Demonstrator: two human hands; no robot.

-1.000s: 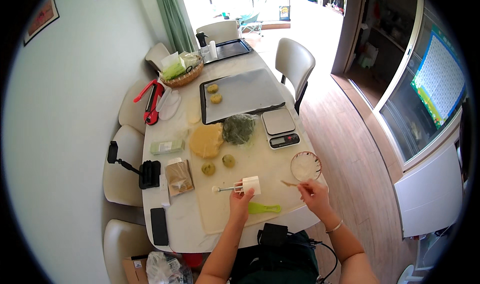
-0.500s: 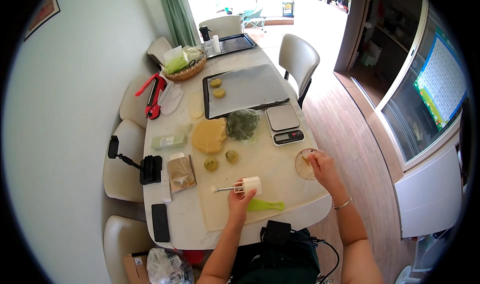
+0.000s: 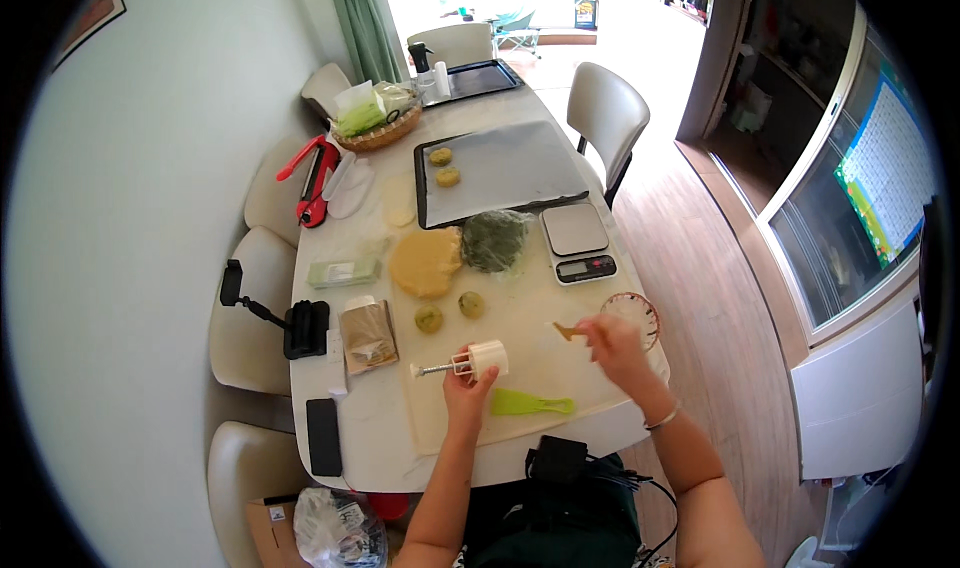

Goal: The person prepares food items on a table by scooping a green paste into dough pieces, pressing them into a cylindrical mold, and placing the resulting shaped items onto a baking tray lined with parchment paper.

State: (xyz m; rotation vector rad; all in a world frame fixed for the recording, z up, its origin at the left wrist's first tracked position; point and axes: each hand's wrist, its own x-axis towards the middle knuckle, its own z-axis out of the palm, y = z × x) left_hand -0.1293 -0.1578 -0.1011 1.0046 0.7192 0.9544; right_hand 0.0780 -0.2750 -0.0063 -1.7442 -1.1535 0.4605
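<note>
My left hand [image 3: 470, 386] is closed around a white plunger-type mooncake press [image 3: 487, 358], held sideways with its spring rod pointing left. In my closed right hand [image 3: 618, 348] is a small tan tool [image 3: 568, 331] whose flared end points left; its exact kind is unclear. Behind this hand stands a clear glass bowl [image 3: 640, 310], its contents partly hidden. A bright green scraper [image 3: 530, 403] lies on the mat just right of my left hand. Two greenish balls [image 3: 428, 318] sit near a flat yellow dough mass [image 3: 420, 263]. Beside that is dark green dough [image 3: 495, 241] under plastic film.
A baking tray [image 3: 500, 168] lined with paper bears two molded cakes [image 3: 446, 177]. A kitchen scale [image 3: 577, 238] stands at the right. Along the left are a phone stand [image 3: 303, 330], a brown packet [image 3: 368, 335], a dark phone [image 3: 323, 436] and a red sealer [image 3: 318, 183].
My right hand has come left out of the glass bowl, bringing the tan tool over the mat. My left hand has moved slightly left and up with the mooncake press.
</note>
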